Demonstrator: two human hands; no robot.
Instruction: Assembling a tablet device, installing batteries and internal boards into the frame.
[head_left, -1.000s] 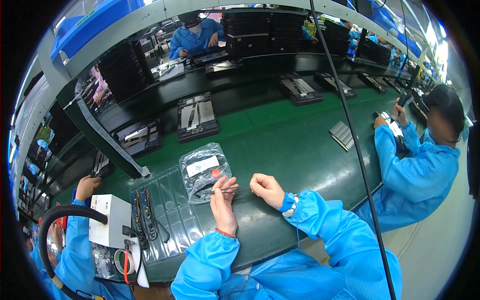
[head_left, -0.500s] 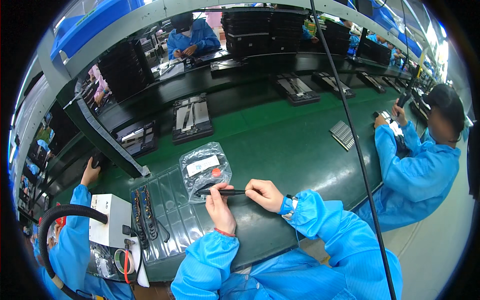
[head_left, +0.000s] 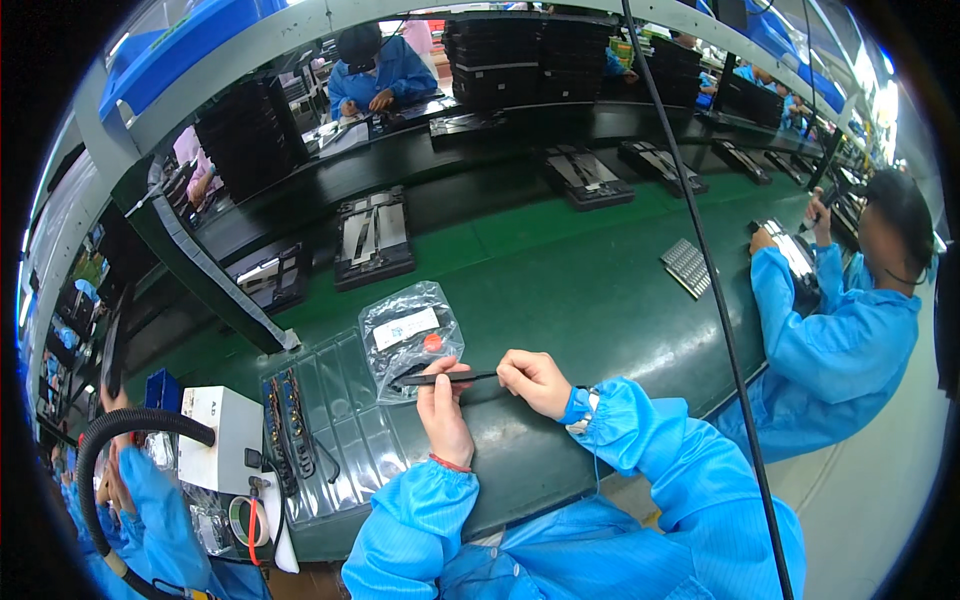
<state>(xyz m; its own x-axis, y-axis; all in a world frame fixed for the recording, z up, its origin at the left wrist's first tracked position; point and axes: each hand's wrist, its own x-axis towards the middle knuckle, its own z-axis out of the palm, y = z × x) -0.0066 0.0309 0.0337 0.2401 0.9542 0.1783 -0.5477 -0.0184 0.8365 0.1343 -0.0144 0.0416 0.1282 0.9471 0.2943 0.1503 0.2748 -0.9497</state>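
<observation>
Black slim tweezers (head_left: 424, 380) lie level between my two hands, above the near edge of the green bench. My left hand (head_left: 443, 412) is closed on their wider end, thumb and fingers pinching it. My right hand (head_left: 537, 383) is pinched at the thin tip; whether some tiny thing is also between those fingertips is too small to see. Just beyond my left fingers lies a clear plastic bag (head_left: 445, 308) with a white label, a red-orange round sticker and dark contents. A clear compartment tray (head_left: 345, 400) lies left of the bag, holding narrow circuit strips (head_left: 290, 405) and black cables.
Black trays with device parts (head_left: 375, 240) stand along the dark belt (head_left: 470, 160) behind. A silver dotted sheet (head_left: 687, 268) lies to the right. A white box (head_left: 212, 440) with a black hose stands left. A black cable (head_left: 690, 200) crosses the view. Co-workers sit on both sides.
Both my hands have risen slightly with the tweezers. The device trays have shifted a little left. The left co-worker's hand has drawn back from the belt; the right co-worker's raised hand has moved.
</observation>
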